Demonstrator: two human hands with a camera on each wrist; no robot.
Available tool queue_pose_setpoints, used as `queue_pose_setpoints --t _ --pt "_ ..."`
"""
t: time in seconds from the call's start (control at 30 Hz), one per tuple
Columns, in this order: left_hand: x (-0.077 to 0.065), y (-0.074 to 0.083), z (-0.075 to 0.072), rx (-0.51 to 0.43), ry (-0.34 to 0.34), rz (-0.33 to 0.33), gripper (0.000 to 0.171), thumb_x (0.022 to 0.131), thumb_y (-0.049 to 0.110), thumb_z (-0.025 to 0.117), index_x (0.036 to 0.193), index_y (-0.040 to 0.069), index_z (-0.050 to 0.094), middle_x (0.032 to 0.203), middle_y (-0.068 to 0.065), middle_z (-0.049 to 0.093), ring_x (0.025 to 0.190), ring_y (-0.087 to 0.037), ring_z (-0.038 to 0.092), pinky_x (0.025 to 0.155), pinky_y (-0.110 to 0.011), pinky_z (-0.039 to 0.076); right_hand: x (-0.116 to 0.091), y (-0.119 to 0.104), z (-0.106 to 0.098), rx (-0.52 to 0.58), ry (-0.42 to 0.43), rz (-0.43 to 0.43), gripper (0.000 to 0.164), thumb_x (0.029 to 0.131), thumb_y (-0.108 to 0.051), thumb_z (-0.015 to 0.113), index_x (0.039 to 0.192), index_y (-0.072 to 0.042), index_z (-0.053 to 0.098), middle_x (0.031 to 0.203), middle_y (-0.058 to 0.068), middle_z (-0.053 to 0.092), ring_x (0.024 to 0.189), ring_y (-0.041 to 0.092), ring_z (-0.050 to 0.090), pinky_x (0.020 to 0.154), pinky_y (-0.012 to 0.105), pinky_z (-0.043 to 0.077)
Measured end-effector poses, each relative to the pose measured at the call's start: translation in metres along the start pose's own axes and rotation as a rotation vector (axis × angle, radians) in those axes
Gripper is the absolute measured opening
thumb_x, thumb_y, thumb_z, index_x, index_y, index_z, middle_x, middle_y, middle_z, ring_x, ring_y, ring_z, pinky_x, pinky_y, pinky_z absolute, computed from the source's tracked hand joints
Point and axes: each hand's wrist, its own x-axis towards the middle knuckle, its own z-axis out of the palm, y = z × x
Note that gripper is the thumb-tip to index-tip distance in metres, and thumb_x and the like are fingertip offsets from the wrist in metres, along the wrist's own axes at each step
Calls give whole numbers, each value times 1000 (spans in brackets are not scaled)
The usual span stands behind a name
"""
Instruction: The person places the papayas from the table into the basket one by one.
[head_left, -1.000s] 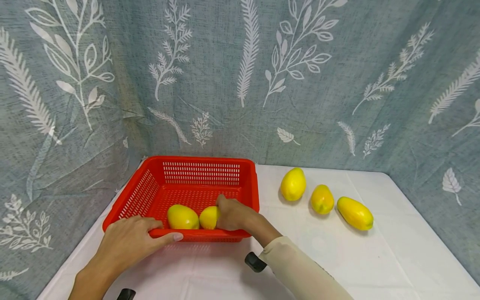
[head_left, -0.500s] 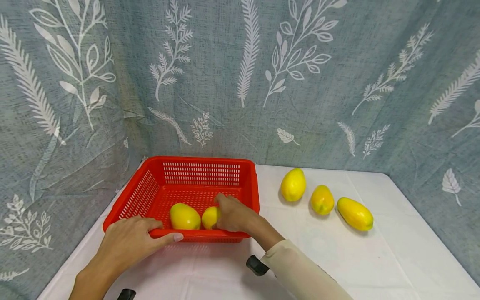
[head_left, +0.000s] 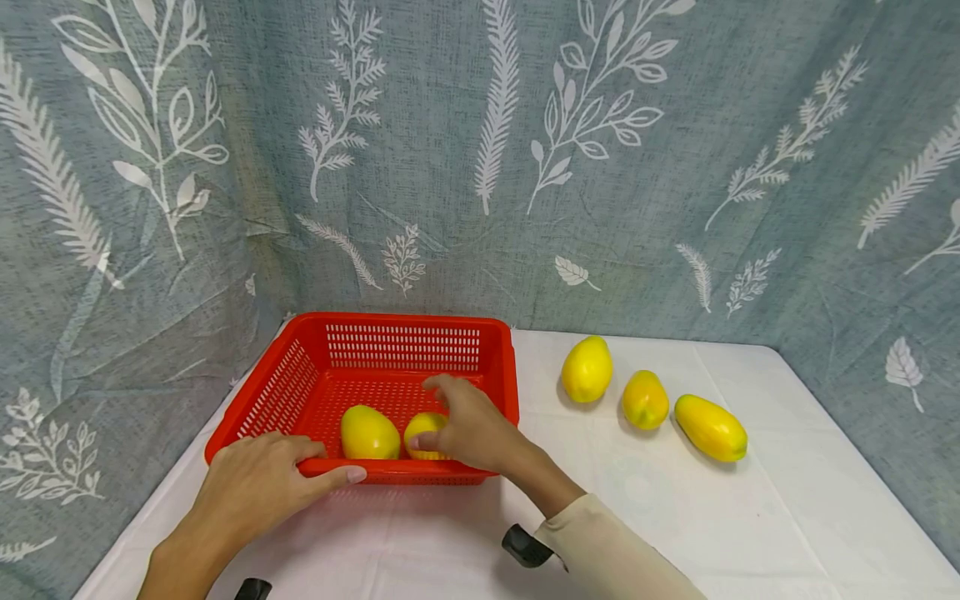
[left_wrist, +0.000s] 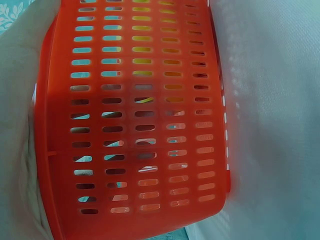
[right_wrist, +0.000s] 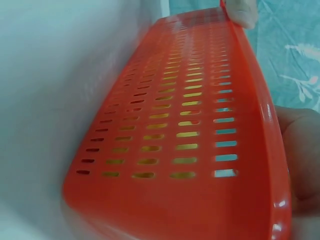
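A red slotted plastic basket point(head_left: 405, 343) stands on the white table. My left hand point(head_left: 258, 479) grips its near rim at the left, thumb outside and fingers over the edge; the left wrist view shows the slotted wall point(left_wrist: 135, 125) beside that hand. Two yellow mango-like fruits lie in the basket against its near side: a larger fruit point(head_left: 370, 433) and a smaller fruit point(head_left: 422, 427) to its right. My right hand point(head_left: 476, 425) is over the smaller fruit, partly hiding it, with thumb and index finger spread apart. In the right wrist view the basket wall point(right_wrist: 175, 110) hides most of the fruit.
Right of the basket, a plump yellow fruit point(head_left: 587, 369), a smaller yellow fruit point(head_left: 645, 400) and a long yellow fruit point(head_left: 710, 427) lie on the white tablecloth point(head_left: 675, 517). A grey-green leaf-patterned curtain point(head_left: 450, 250) hangs behind and at both sides.
The right hand has loosened from the smaller fruit, its thumb and fingers parting and lifting slightly. Both fruits in the basket have shifted a little to the right. The left hand stays put.
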Motion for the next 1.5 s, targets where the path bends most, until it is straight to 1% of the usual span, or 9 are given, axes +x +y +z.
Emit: queue_pose_setpoints --t 0.17,0.33,0.57,0.77,0.9,1.07,1.2,1.27,1.5 --pt "1 1 -1 1 -5 0 81 82 88 61 111 15 83 108 -9 80 107 -41 71 93 -66 51 -9 2 -5 97 39 -43 70 90 -29 86 151 -17 54 144 4 62 135 27 58 108 45 54" --pt "1 1 -1 10 -30 -8 83 82 89 60 112 15 83 109 -9 80 107 -41 70 94 -67 51 -22 5 -11 184 77 -90 66 91 -30 84 150 -21 55 141 1 63 132 21 60 109 47 53" --pt "1 1 0 12 -34 -11 83 83 88 60 113 15 83 110 -10 80 109 -42 70 94 -67 51 -38 15 -17 291 134 -150 65 91 -28 85 149 -22 55 140 -2 64 127 17 63 108 42 52" --pt "1 0 0 14 -49 -20 83 82 87 62 115 14 83 110 -12 80 108 -42 70 94 -68 51 -54 28 -22 356 185 -145 61 92 -24 84 146 -22 57 137 0 66 121 20 65 109 48 52" --pt "1 1 0 11 -42 -19 84 82 88 62 114 13 83 109 -12 80 107 -42 71 94 -69 51 -65 36 -28 401 233 -144 59 91 -19 84 144 -20 59 134 1 67 121 20 65 109 46 54" --pt "0 1 -1 15 -33 -17 86 82 89 60 114 12 83 110 -12 80 108 -43 70 94 -70 50 -78 43 -39 417 275 -181 59 90 -16 85 144 -15 59 133 7 67 125 27 63 105 37 56" --pt "1 1 0 9 -25 -12 84 82 88 62 113 13 83 109 -11 80 108 -42 71 93 -70 50 -89 51 -47 421 293 -196 62 91 -14 84 146 -10 57 137 14 65 128 33 62 102 33 57" --pt "1 2 0 8 -26 -11 83 82 88 62 113 14 83 109 -11 80 107 -42 71 93 -69 50 -94 55 -51 419 306 -188 62 91 -14 85 147 -10 57 138 14 65 128 32 62 101 32 57" --pt "3 2 0 5 -24 -12 83 82 87 62 113 13 83 109 -11 80 108 -43 71 94 -69 50 -113 70 -64 410 362 -153 63 90 -10 85 146 -15 58 137 6 65 127 25 63 100 31 58"
